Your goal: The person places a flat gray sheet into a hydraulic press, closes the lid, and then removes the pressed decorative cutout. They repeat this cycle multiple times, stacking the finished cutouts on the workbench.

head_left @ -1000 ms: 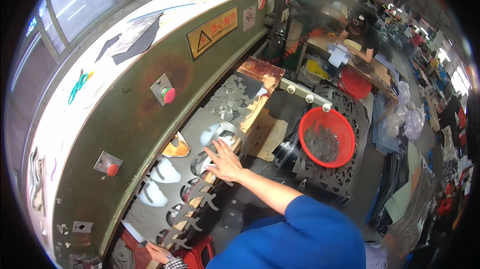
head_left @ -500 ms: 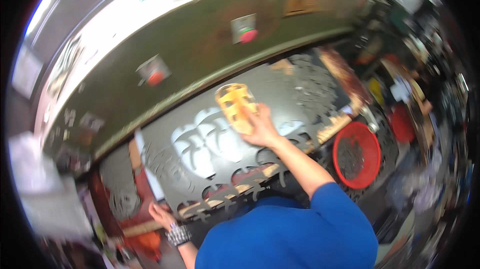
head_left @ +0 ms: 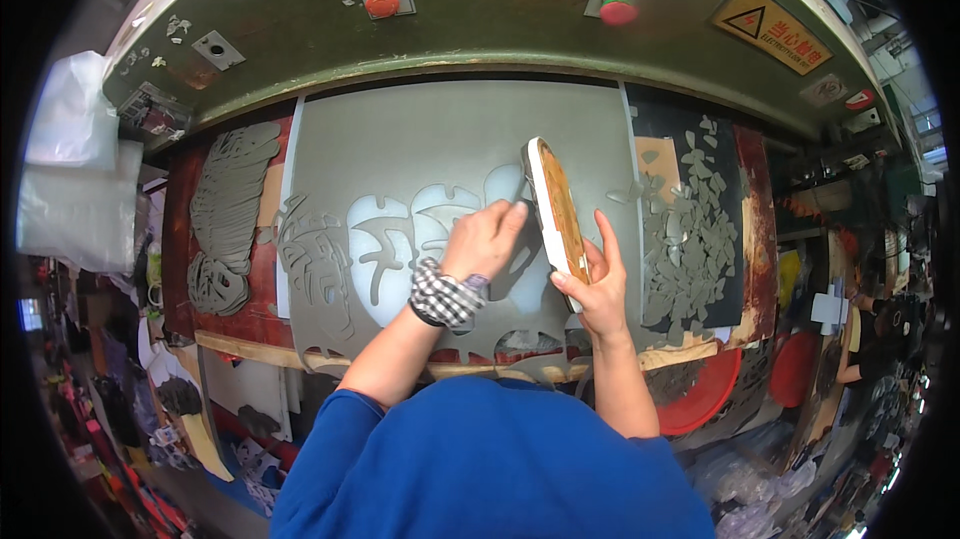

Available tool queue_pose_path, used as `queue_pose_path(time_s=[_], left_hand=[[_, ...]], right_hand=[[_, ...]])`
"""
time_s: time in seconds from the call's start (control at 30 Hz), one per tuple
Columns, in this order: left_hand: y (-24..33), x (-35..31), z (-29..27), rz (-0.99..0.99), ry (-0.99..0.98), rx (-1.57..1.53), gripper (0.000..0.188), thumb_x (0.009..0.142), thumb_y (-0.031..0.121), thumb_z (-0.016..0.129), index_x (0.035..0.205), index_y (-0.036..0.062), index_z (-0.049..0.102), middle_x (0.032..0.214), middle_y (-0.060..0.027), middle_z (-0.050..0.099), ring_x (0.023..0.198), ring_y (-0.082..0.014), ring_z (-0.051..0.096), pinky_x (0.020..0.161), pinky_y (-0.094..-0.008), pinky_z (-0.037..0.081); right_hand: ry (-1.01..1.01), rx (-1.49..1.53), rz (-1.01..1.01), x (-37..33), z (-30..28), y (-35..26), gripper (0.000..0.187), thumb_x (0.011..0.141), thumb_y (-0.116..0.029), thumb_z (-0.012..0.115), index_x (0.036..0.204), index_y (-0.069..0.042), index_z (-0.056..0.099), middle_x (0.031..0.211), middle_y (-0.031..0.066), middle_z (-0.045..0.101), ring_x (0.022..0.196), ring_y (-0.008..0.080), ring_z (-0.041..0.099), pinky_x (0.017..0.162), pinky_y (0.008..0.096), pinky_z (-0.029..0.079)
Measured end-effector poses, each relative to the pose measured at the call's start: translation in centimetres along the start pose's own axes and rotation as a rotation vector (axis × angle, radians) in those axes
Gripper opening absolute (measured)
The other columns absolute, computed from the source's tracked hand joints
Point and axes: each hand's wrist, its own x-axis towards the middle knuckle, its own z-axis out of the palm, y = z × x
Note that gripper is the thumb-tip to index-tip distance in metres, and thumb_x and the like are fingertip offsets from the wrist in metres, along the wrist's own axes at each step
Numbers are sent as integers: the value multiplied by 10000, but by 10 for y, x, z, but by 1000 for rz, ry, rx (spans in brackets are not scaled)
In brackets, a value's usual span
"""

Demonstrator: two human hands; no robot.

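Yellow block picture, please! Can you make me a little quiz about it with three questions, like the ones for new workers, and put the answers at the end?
1. Which hand holds the yellow block?

2. True or false: the checked band is on the left arm.

3. Where is the red button?
A) left of the pink button
B) right of the pink button
C) on the yellow block

Key:
1. The right hand.
2. True.
3. A.
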Motion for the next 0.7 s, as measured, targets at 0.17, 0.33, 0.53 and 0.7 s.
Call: queue_pose_path(time_s=[0.17, 0.33, 0.53, 0.7], left_hand=[[17, 5, 27, -21, 73, -240, 398, 992, 329, 428, 820, 1, 574, 677, -198, 602, 664, -394, 612, 611, -448, 477], [-7, -10, -14, -168, 116, -332, 335, 986, 256, 447, 833, -7, 587, 671, -147, 632, 654, -300, 663, 594, -401, 515], [-78, -98, -126, -106, 776, -123, 350, 1004, 279, 450, 976, -29, 613, 687, -92, 600, 533, -126, 589, 430, -293, 503], [-161, -138, -161, -415, 886, 147, 352, 978, 275, 446, 927, -12, 642, 743, -176, 666, 693, -317, 665, 652, -418, 511]], right_hand=[[21, 186, 20, -2, -8, 3, 958, 688, 69, 712, 1483, -9, 183, 1200, 202, 571, 1048, 229, 607, 881, 298, 507], [-27, 522, -46, -2, -41, 4, 749, 741, -57, 601, 1432, -7, 315, 1330, 179, 463, 1211, 301, 500, 1088, 519, 371], [205, 368, -268, -34, -97, -9, 762, 819, -124, 596, 1461, 28, 213, 1447, 245, 325, 1331, 384, 359, 1161, 523, 243], [253, 1015, -161, -73, -142, -17, 903, 793, -227, 688, 1466, 42, 151, 1497, 299, 126, 1366, 529, 61, 1176, 550, 159]])
